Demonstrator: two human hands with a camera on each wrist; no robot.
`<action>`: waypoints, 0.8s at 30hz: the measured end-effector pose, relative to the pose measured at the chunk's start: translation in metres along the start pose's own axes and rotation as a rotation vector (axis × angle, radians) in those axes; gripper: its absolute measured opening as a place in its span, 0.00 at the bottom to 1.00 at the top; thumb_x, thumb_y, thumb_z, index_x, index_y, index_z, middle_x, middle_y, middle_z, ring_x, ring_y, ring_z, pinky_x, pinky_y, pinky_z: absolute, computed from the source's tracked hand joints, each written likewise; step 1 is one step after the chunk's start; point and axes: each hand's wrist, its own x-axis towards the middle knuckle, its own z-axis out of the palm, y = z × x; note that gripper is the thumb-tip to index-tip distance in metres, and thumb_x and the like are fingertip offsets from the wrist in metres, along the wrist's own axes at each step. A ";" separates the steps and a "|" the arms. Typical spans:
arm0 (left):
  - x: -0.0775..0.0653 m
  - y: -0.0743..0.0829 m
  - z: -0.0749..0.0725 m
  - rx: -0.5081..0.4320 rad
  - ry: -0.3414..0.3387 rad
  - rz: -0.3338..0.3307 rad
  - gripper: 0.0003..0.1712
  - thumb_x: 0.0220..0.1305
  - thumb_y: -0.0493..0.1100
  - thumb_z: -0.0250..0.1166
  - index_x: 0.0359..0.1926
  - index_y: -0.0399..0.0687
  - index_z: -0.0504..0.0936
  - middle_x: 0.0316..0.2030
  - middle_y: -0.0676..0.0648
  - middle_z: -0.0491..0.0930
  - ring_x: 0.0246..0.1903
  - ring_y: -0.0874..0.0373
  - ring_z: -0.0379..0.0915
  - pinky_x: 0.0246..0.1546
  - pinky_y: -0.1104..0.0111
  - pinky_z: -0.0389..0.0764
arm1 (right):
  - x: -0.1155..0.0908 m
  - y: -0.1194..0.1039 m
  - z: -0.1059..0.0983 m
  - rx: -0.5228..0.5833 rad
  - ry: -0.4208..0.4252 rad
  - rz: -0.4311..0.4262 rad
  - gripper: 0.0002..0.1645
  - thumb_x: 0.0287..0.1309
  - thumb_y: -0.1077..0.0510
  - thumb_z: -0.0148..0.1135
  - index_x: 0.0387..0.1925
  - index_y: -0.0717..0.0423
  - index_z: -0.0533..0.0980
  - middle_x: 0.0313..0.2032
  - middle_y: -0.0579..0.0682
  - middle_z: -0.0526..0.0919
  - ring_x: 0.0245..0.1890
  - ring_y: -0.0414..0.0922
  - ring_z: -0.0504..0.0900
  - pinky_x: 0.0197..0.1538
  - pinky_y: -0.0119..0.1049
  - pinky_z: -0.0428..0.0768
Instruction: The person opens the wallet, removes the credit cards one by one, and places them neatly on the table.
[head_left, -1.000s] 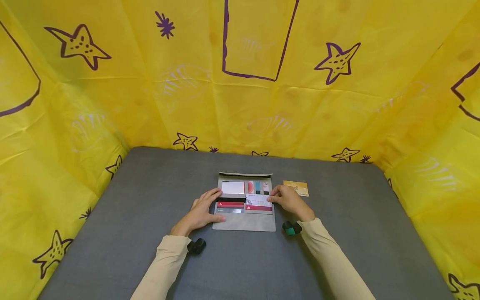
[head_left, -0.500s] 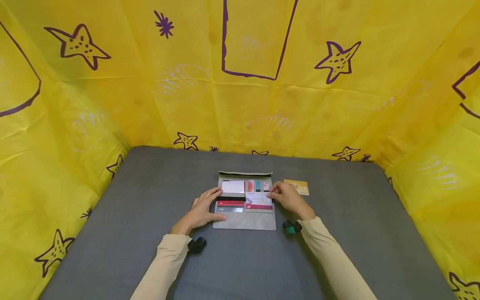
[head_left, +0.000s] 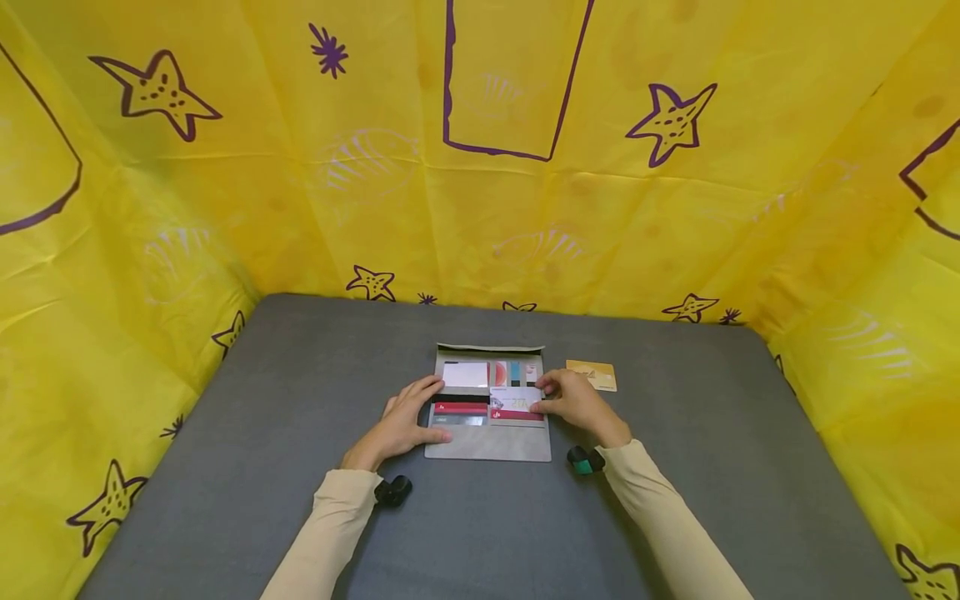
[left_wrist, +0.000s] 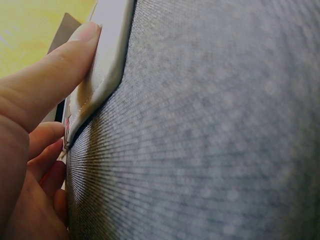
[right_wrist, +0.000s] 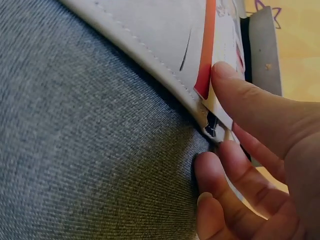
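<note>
A grey wallet [head_left: 487, 446] lies unfolded on the table, with several cards in its slots. My left hand [head_left: 403, 421] rests on its left side with fingers spread; the thumb presses the lower panel and the other fingertips lie along the left edge. At the wallet's right side, my right hand [head_left: 577, 400] pinches the right edge of a white card with a red strip [head_left: 513, 403]. In the right wrist view the thumb lies on the face of this card [right_wrist: 205, 55], and the index finger is beneath it at the wallet's edge. The card overlaps the right-hand slots.
A gold-yellow card [head_left: 600, 377] lies on the grey table [head_left: 480, 533], just beyond my right hand. A white card [head_left: 465, 375] and red-edged cards [head_left: 459, 408] fill the wallet's left slots. Yellow printed cloth [head_left: 480, 233] encloses the table's back and sides.
My right thumb has shifted down along the card's edge, away from the index finger. The card's printed face catches the light differently. My left hand and the wallet stay put.
</note>
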 end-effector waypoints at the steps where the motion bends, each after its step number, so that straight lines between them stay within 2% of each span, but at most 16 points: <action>1: 0.000 0.000 0.000 0.000 0.000 -0.002 0.53 0.53 0.56 0.75 0.75 0.46 0.61 0.76 0.44 0.55 0.75 0.42 0.47 0.70 0.40 0.49 | 0.000 0.000 0.000 -0.004 -0.002 -0.003 0.22 0.49 0.55 0.77 0.44 0.63 0.82 0.37 0.54 0.84 0.37 0.45 0.79 0.46 0.40 0.79; 7: 0.000 -0.001 0.001 -0.001 0.002 -0.007 0.53 0.52 0.56 0.76 0.75 0.46 0.61 0.76 0.44 0.55 0.75 0.42 0.47 0.70 0.39 0.48 | 0.000 0.000 0.002 -0.007 0.013 -0.004 0.21 0.47 0.58 0.78 0.43 0.63 0.82 0.37 0.55 0.84 0.37 0.46 0.78 0.45 0.40 0.79; 16: 0.001 0.000 0.001 0.000 0.005 -0.005 0.53 0.52 0.55 0.76 0.74 0.46 0.62 0.76 0.44 0.55 0.75 0.42 0.47 0.70 0.39 0.49 | 0.001 -0.001 0.001 0.033 0.088 0.029 0.20 0.47 0.59 0.78 0.41 0.62 0.79 0.32 0.54 0.84 0.30 0.44 0.78 0.38 0.36 0.77; 24: 0.000 0.001 0.000 0.002 0.004 -0.011 0.53 0.52 0.55 0.76 0.74 0.45 0.62 0.76 0.44 0.55 0.75 0.42 0.47 0.70 0.39 0.49 | 0.000 0.000 0.001 0.009 0.121 0.011 0.21 0.49 0.58 0.76 0.45 0.60 0.81 0.32 0.52 0.87 0.30 0.43 0.81 0.41 0.40 0.81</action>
